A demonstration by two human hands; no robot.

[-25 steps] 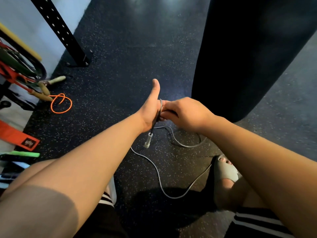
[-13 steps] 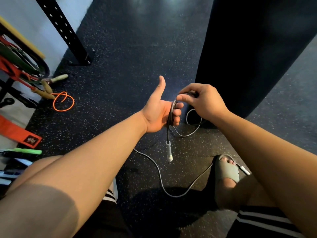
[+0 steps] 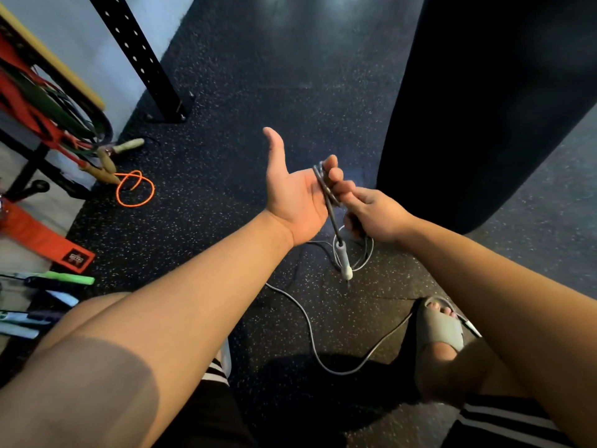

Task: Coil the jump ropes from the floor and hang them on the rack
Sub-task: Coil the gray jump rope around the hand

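I see a black rubber floor flecked with white (image 3: 258,76) running across the whole frame, and I take the big black cylindrical bag (image 3: 484,108) standing on it as my marker. Well to the left of the bag a black perforated steel upright (image 3: 142,59) is bolted down at the floor's edge by a pale wall, and the open floor lies between the two. Just left of the bag's foot the left hand (image 3: 297,198) is turned palm up, thumb stuck out, its fingers curled round a few loops of the grey jump rope (image 3: 310,334). The right hand (image 3: 374,215), just below the bag's foot, pinches the same loops with curled fingers. The dark handle with a white tip (image 3: 344,257) hangs from the loops, long axis close to upright, tip pointing at the floor. The rest of the cord trails loose below the bag past a grey slide sandal (image 3: 439,331). Far left of the bag, a thin orange rope (image 3: 135,189) lies looped on the floor.
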